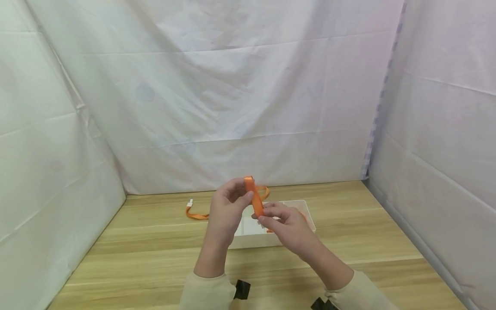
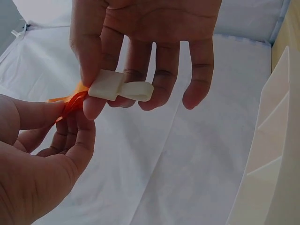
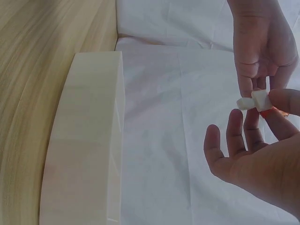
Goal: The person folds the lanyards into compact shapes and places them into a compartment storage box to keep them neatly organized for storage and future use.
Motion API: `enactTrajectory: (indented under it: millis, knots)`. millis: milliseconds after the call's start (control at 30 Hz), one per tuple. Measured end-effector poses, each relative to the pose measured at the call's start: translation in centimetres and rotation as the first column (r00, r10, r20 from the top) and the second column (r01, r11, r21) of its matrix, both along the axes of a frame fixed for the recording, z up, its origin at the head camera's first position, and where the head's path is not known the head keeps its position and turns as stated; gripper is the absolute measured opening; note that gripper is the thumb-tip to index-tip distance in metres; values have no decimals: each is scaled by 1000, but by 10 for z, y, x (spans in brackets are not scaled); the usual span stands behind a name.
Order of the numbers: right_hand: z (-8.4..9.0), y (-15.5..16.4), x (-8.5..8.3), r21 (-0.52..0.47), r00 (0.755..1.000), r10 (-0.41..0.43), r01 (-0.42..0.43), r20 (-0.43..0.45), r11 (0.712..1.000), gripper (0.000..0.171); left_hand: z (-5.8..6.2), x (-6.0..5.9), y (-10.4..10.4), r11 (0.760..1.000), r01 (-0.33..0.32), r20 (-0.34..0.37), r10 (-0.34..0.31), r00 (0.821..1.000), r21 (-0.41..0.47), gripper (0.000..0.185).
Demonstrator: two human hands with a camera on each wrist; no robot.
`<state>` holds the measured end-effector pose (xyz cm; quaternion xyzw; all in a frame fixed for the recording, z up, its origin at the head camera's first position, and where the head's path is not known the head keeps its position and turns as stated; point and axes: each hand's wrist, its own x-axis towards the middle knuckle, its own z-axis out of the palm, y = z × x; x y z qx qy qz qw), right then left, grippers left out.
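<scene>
Lanyard [image 1: 255, 200]: only wrist views clearly show its clip [image 2: 105, 86].

High head view, close wrist views of hands [image 1: 225, 210]

we saw the left hand [image 1: 228, 207] and right hand [image 1: 289, 224], pinching an orange strap [image 1: 256, 203], screen part of the white box [image 1: 257, 241]. a hand could pass over the table [image 1: 356, 234] between box and cloth wall [image 1: 441, 146] on the right; on the left, a white-clipped strap [image 1: 198, 216] lay in the way.
</scene>
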<state>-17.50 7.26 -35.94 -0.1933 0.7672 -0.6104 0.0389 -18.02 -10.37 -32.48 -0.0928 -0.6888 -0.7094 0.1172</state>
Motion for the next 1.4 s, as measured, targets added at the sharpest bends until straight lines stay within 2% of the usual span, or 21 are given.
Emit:
enactTrajectory:
  millis: [200,300,367,433,467,500,533,633,700,733,800,867,933,1000,1033,1067,1133,1200,1267,1333,1400]
  knots:
    - [0,1,2,24,999,-19,20,-38,1000,20,-2,-1,2,999,-47,-39,47,998,7,21]
    - [-2,2,0,41,992,-51,56,-117,998,19,-1,0,1,998,-66,-37,66,997,17,20]
    - [-3,4,-3,28,975,-58,65,-217,997,15,0,0,1,998,-59,-29,60,998,24,20]
    - [-4,5,-8,15,928,-50,60,-370,998,13,1,1,1,998,-48,-17,48,999,38,20]
    - [-4,6,-11,11,889,-40,51,-456,999,14,2,1,1,998,-38,-14,39,999,47,20]
    - [-4,7,-15,14,835,-21,34,-550,999,18,2,2,1,998,-27,-10,28,1000,60,20]
    - [-3,8,-18,27,766,4,18,-643,999,22,3,2,1,997,-15,-7,16,1000,74,19]
    - [0,10,-29,97,507,71,26,-859,995,25,4,3,1,993,18,-1,-18,1000,120,20]
    - [3,11,-33,130,334,104,55,-937,990,22,5,4,1,990,33,5,-34,999,137,21]
    - [5,11,-34,140,256,115,81,-960,987,19,5,4,1,990,38,6,-39,999,138,21]
    - [9,11,-36,132,125,117,120,-985,984,19,5,4,0,991,38,10,-39,999,129,21]
    - [13,11,-36,113,19,111,132,-994,985,17,5,5,0,993,35,13,-37,999,113,20]
    - [16,11,-36,102,-64,111,131,-992,986,16,5,5,-1,994,41,8,-42,999,101,20]
    - [19,11,-36,99,-125,113,118,-986,988,16,4,6,-1,994,49,4,-50,999,101,20]
    - [20,11,-36,104,-141,120,110,-983,988,15,4,6,0,993,54,3,-55,998,102,21]
    - [21,11,-36,116,-143,129,94,-981,989,13,5,7,0,993,60,5,-60,998,104,20]
    - [22,13,-36,141,-94,144,40,-985,989,10,4,8,1,993,63,10,-64,998,101,20]
    - [21,14,-36,150,5,150,-28,-989,988,11,3,9,2,992,68,5,-69,998,103,20]
    - [19,16,-36,125,143,137,-91,-980,988,11,0,9,3,991,75,-4,-75,997,110,20]
    - [17,17,-34,76,299,111,-128,-948,989,7,-3,9,3,988,89,-30,-86,996,125,20]
    - [17,17,-30,15,474,78,-135,-877,991,10,-5,9,3,985,106,-47,-100,994,139,19]
